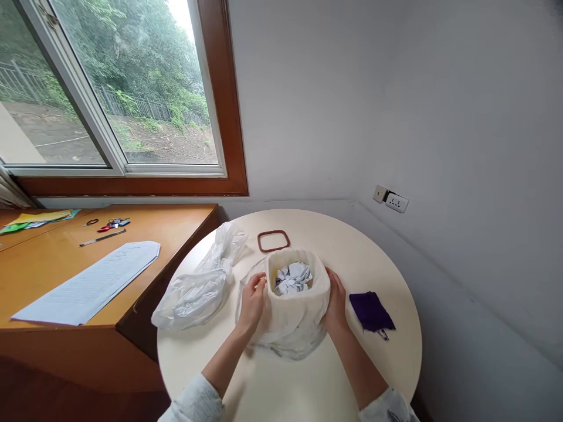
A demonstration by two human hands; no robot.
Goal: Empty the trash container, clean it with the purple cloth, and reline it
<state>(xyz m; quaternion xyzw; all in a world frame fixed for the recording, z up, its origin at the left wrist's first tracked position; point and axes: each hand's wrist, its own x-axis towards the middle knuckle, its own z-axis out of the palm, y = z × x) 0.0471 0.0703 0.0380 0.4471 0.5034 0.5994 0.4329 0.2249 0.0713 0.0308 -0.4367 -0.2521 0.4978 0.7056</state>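
A small square-topped waste bin (276,271) stands on the table in front of me, lined with a whitish plastic bin liner (294,325) that is folded over the rim and hangs loosely down the outside. Crumpled paper (294,278) fills part of it. At the bin's left rim, my left hand (253,302) has its fingers curled together on the liner. My right hand (335,298) grips the liner along the right side, its fingertips partly hidden. Behind the bin lies a reddish-brown rounded square ring (273,232), touched by neither hand.
On the round table (308,387), a crumpled clear plastic bag (197,296) lies left and a dark purple cloth (372,310) right. A wooden desk (176,223) adjoins at left, with paper sheets (94,281), a pen (103,237) and keys (114,223). Walls rise behind and at right.
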